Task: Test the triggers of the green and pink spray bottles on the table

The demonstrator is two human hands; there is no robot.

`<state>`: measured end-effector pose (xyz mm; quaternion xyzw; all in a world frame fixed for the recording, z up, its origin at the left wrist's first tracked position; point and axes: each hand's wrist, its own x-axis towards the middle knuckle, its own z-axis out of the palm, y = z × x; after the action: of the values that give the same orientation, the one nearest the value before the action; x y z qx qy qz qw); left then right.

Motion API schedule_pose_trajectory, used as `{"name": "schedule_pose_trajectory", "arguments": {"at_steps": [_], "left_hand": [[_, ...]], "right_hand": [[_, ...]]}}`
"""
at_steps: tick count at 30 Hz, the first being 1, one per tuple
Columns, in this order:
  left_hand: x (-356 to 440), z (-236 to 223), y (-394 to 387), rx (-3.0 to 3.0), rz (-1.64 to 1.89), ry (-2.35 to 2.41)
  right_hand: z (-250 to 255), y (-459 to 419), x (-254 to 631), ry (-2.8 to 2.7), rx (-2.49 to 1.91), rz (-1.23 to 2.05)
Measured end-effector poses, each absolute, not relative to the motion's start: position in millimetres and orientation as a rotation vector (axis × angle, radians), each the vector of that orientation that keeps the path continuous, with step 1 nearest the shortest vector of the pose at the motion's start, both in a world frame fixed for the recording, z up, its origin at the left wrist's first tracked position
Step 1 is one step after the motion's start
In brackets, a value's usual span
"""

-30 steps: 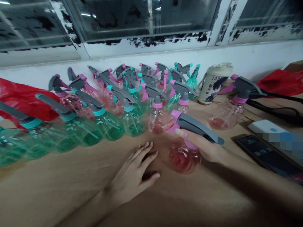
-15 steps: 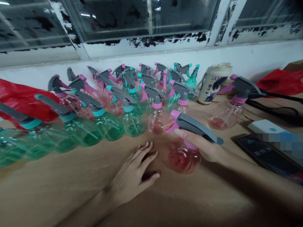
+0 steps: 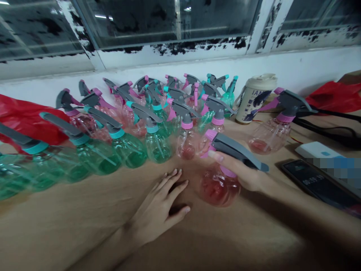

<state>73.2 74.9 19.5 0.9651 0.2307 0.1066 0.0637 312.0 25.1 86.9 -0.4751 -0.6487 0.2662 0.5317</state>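
My right hand (image 3: 239, 171) is wrapped round the neck of a pink spray bottle (image 3: 218, 190), its thumb by the pink trigger and the grey spray head above. The nozzle points to the left and away from me. Flat on the wooden table (image 3: 93, 222) lies my left hand (image 3: 159, 210), fingers spread, holding nothing, to the left of that bottle. Just beyond both hands stand a clear bottle with a pink collar (image 3: 187, 145) and a green spray bottle (image 3: 158, 148). Another pink-collared spray bottle (image 3: 270, 133) stands apart to the right.
Several green spray bottles (image 3: 129, 150) line the left, with more pink and green ones behind. A red plastic bag (image 3: 36, 120) lies at far left, another red bag (image 3: 335, 98) at right. A lidded cup (image 3: 252, 99), a phone (image 3: 316, 184) and a white box (image 3: 318, 150) are also there.
The pink spray bottle in my right hand has tilted very slightly, its spray head shifting a little to the right. My left hand stays where it was.
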Motion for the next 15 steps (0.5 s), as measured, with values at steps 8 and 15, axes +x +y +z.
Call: {"name": "schedule_pose_trajectory", "arguments": {"at_steps": [8, 15], "left_hand": [[72.3, 17.7, 75.9, 2.93, 0.361, 0.694], [72.5, 17.2, 75.4, 2.932, 0.359, 0.699]], "right_hand": [[91.4, 22.1, 310.4, -1.558, -1.176, 0.502], [89.0, 25.1, 310.9, -1.545, -1.111, 0.587]]}}
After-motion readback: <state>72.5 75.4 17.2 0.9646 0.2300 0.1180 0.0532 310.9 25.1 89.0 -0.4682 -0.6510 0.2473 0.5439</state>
